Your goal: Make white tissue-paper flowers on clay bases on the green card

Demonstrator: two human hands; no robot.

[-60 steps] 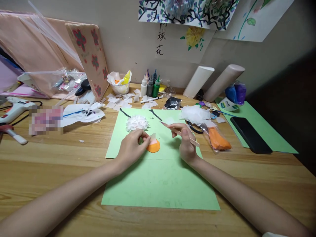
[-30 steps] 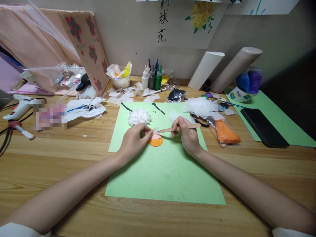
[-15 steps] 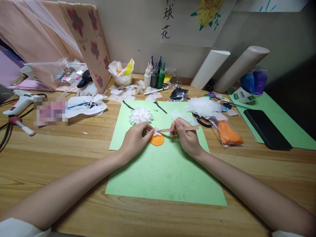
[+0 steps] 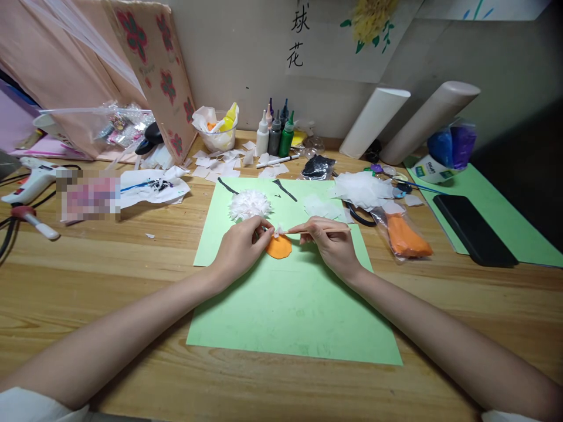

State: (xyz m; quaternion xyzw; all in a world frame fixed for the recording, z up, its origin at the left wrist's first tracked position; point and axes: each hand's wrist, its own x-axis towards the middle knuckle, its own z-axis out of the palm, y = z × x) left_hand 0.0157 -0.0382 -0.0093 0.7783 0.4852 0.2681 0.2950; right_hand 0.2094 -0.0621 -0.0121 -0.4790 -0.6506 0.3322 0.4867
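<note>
On the green paper (image 4: 285,316) lies a flat orange clay disc (image 4: 280,248). My left hand (image 4: 244,246) is closed at the disc's upper left edge, its thumb and finger pinched beside a small crumpled piece of white tissue paper (image 4: 279,230); whether it grips the tissue is hard to make out. My right hand (image 4: 329,243) is closed on a wooden craft stick (image 4: 303,229), whose tip reaches the tissue at the disc's top edge. Just behind my left hand is a round, fluffy white tissue pompom (image 4: 250,205).
White tissue squares (image 4: 365,190) lie at the paper's back right, near bagged orange clay (image 4: 407,234). A black phone-like slab (image 4: 475,231) is farther right. Paint bottles (image 4: 275,138) and a plastic cup (image 4: 217,138) stand at the back. A glue gun (image 4: 30,179) lies left.
The craft stick has turned edge-on, and its tip now meets the tissue. The tissue piece has gone from lying fairly flat to bunched up. My left hand has barely moved.
</note>
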